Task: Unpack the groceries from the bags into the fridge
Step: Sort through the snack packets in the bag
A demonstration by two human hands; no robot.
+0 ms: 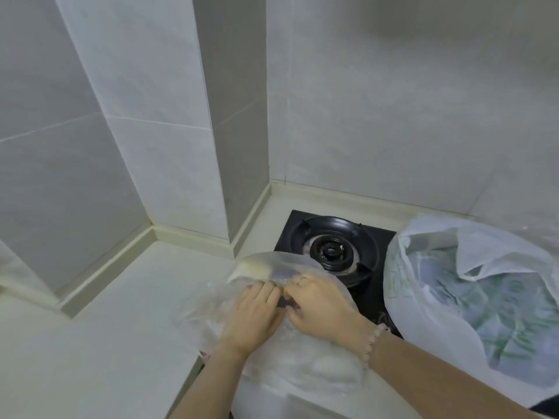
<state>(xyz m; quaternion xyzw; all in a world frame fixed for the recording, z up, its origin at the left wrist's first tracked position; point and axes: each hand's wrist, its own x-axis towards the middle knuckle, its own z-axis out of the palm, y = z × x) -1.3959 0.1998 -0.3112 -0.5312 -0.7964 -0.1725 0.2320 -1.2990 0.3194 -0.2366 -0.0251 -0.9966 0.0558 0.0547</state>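
The clear bag (302, 367) sits on the counter (121, 328) just in front of the burner (332, 251), and its far edge lies over the burner's near rim. Both hands are on top of it. The left hand (257, 316) has its fingers curled down into the film. The right hand (317, 306), close beside it, pinches the same film with bent fingers, so both are clamped on the clear bag. The fingertips are buried in folds of plastic, and exactly where each one grips is hard to see.

Something small and dark shows between the two hands, but I cannot tell what it is. Through the blurred film, a pale yellowish lump lies at the side of the bag nearest the burner, and whitish rounded shapes lie at the side farthest from it. None of these can be identified.

The right hand wears a ring (301, 279), and a bracelet (373, 340) of pale beads circles its wrist.

To the right of the burner stands a white bag (453, 267), touching the black hob plate. Its mouth is slack, and green-printed packaging shows dimly through the side — the print is unreadable. The frame edge cuts off its right part.

Behind the burner rises the grey tiled wall (393, 116).
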